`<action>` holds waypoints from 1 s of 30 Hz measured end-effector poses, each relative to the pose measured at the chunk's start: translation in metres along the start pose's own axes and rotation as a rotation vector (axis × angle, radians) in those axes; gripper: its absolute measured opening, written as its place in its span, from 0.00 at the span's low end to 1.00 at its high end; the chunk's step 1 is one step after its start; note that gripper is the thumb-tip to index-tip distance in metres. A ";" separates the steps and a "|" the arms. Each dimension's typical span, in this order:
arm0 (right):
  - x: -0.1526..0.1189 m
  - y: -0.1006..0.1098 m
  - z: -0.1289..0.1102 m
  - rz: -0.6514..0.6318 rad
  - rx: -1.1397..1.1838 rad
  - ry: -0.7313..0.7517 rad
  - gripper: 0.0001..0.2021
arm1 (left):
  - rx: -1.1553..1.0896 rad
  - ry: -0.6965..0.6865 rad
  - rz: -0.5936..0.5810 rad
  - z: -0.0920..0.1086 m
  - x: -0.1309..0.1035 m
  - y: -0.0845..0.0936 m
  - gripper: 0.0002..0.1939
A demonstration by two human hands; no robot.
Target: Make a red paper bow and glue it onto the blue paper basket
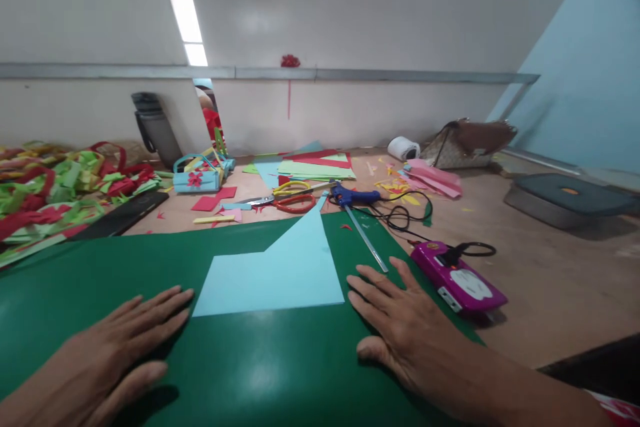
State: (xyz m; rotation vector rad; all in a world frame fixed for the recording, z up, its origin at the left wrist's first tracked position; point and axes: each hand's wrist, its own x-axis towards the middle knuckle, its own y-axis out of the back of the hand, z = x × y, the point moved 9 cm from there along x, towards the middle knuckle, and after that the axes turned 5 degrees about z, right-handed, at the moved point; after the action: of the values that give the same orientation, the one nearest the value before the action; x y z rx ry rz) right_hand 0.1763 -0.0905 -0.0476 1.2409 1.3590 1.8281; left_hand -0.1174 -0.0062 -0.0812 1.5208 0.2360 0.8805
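Between my two hands lies a light blue sheet of paper (280, 280) with a slanted, cut-out upper left edge. It rests on a green mat (240, 367). My left hand (127, 343) is flat on the mat, fingers stretched towards the paper's lower left corner. Just beyond the paper's right edge, my right hand (395, 320) lies with its fingers spread, holding nothing. A clear glue stick (367, 240) runs from the blue glue gun (355, 195) down towards my right fingertips. Behind the paper are scissors with orange and yellow handles (296, 203).
A purple power strip (457, 280) with a black plug sits at the right, near a lidded container (570, 203). Coloured paper sheets (320, 167), a small light blue paper basket (196, 180), a dark bottle (156, 130) and a handbag (470, 143) stand farther back. Paper strips (65, 187) heap at left.
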 end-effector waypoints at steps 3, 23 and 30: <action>0.008 -0.002 -0.003 -0.061 0.033 -0.058 0.24 | 0.022 -0.066 -0.007 0.024 0.038 0.018 0.27; 0.041 -0.034 -0.002 -0.452 0.303 -0.141 0.30 | -0.317 -0.340 -0.508 0.139 0.111 -0.036 0.38; 0.115 0.019 0.032 -0.072 -0.254 -0.232 0.18 | -0.263 -0.307 -0.459 0.120 0.095 -0.040 0.37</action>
State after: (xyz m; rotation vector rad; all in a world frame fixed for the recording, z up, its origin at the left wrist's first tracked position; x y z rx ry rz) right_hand 0.1575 0.0124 0.0127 1.2097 0.9992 1.6867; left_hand 0.0389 -0.0311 -0.0703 1.2631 0.2225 0.2949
